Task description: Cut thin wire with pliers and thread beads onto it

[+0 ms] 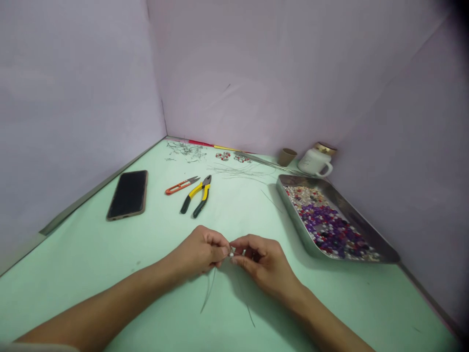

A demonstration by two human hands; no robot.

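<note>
My left hand [208, 249] is closed in a pinch on a thin wire [208, 296], whose loose ends hang below my fingers. Between both hands shows a small white bead [231, 254], close to the fingertips. My right hand [258, 256] has its thumb and forefinger together at the bead, the other fingers curled. Its fingertips almost meet those of the left. A second wire end [251, 315] trails down below the right hand. How the wire passes through the bead is hidden by my fingers.
A metal tray [298, 230] of mixed beads stands at right. Pliers [198, 195], orange thread snips [181, 186] and a phone [127, 194] lie at left. Farther back are wire pieces [186, 150], beaded rings [223, 156], a brown cup [287, 157] and a white mug [314, 161].
</note>
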